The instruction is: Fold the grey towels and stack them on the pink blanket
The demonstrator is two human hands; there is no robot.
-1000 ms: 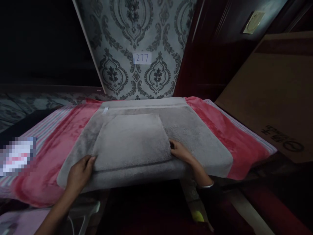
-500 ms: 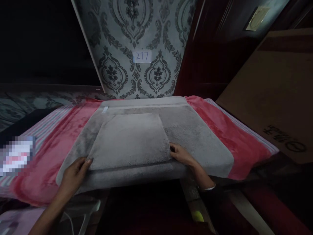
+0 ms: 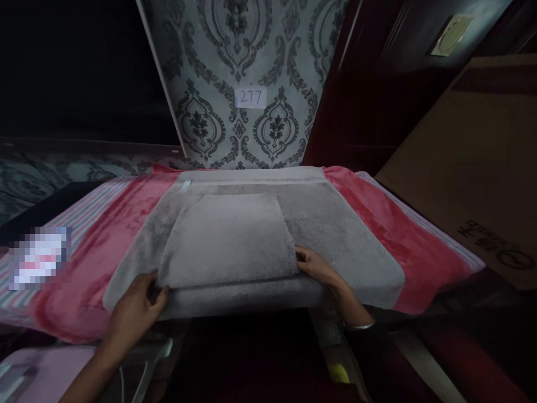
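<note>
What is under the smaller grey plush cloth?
A larger grey plush cloth, with red plush fabric below it, visible at both sides. The part directly covered by the smaller grey plush cloth cannot be seen.

The view's edges cut off the black screen (image 3: 84, 73) and the cardboard box (image 3: 470, 162).

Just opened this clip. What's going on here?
A person has both bare hands at a rectangular gray plush cloth, which lies flat on a larger gray plush cloth. The left hand is at its near left corner, and the right hand is at its right edge, near the front. Whether either hand pinches the fabric is unclear. Beneath the larger cloth, a red plush blanket shows on both sides, with striped fabric beyond it.
</note>
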